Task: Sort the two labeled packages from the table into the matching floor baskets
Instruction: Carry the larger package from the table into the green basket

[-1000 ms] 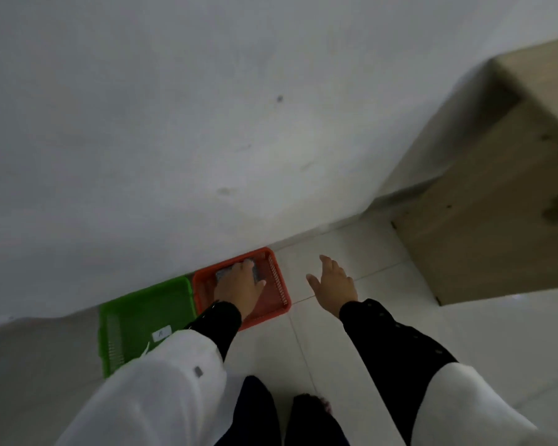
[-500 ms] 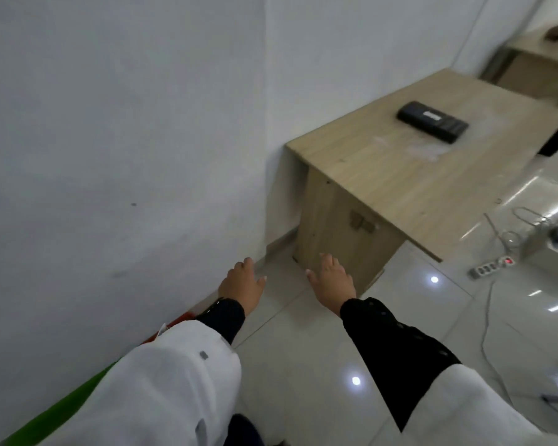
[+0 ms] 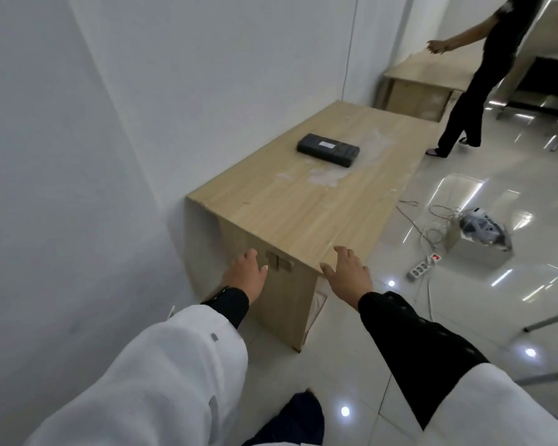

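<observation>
A flat black package (image 3: 328, 149) with a small white label lies on the far part of the light wooden table (image 3: 290, 201), which stands against the white wall. My left hand (image 3: 245, 275) hovers in front of the table's near end panel, fingers loosely spread and holding nothing. My right hand (image 3: 347, 273) is at the table's near corner, also empty with fingers apart. Both hands are well short of the package. The floor baskets are out of view.
A power strip (image 3: 422, 268) with cables and a grey bag (image 3: 479, 235) lie on the glossy tiled floor to the right. Another person (image 3: 474, 75) in black stands beside a second wooden table (image 3: 429, 78) at the back right.
One second ago my left hand lay over a dark package in the red basket beside the green one. My view has swung up and right to the table; both empty hands now reach toward it.
</observation>
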